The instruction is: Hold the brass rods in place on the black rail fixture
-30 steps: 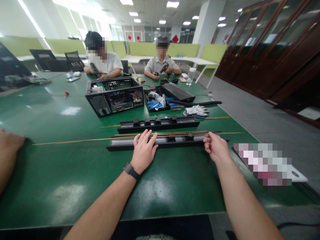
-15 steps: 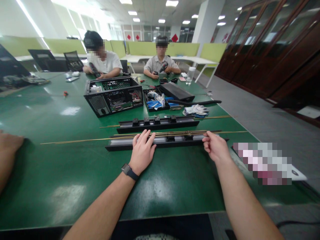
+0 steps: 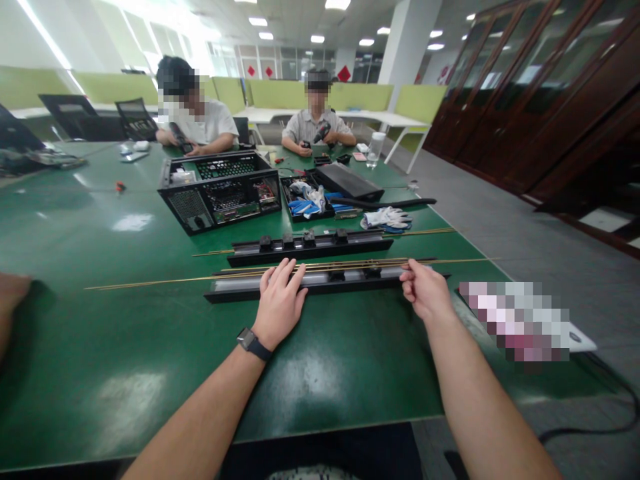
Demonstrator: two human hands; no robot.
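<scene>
My left hand (image 3: 281, 293) lies with fingers spread across a long black channel (image 3: 240, 293) with a pale strip inside, its fingertips over several thin brass-coloured rods (image 3: 150, 283). The rods run lengthwise along the channel and stick out past its left end; one thin rod also reaches beyond its right end. My right hand (image 3: 426, 288) pinches a thin brass-coloured rod near the channel's right end. Small black blocks (image 3: 372, 269) sit in the channel between my hands. Just behind it lies a similar black channel (image 3: 310, 248) with several black blocks and rods.
Farther back stand an open black computer case (image 3: 220, 193) and a black tray (image 3: 330, 212) holding gloves. White gloves (image 3: 386, 219) and a black tube (image 3: 390, 203) lie nearby. Two people sit across the green table (image 3: 125, 347). Another person's arm (image 3: 11, 300) rests at left.
The rods have slid slightly to the right relative to the front channel. Both hands keep about the same places on it. The whole view has shifted a little.
</scene>
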